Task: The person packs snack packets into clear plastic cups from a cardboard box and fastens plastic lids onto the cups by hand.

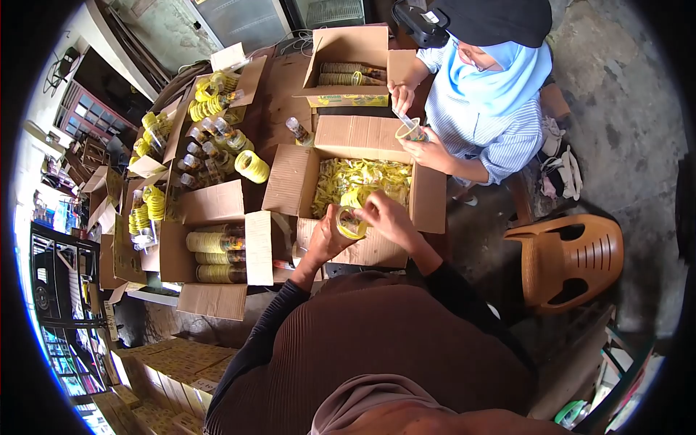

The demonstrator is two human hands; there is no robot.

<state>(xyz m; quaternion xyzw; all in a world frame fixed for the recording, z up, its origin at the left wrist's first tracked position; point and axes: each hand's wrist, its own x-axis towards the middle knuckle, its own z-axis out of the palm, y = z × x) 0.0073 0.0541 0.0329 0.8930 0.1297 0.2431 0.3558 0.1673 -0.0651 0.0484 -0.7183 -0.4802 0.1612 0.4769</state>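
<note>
My left hand [328, 235] is wrapped round a clear cup with a yellow rim [351, 222], held above the near flap of an open carton [290, 181]. Over the cup's right side, my right hand [389, 220] has its fingers bent close to the rim; whether they pinch anything is too small to tell. Inside the carton lies a heap of yellow strips and clear wrapping [359, 180]. Just left of it, a stack of yellow rings [251, 167] rests on the table near several filled clear cups [210, 156].
A co-worker [482, 109] at the back right holds another cup [411, 130] and a clear tool. Open cartons with stacked cups stand at the back [351, 45] and left [174, 250]. An orange plastic chair [569, 261] is at the right, on the concrete floor.
</note>
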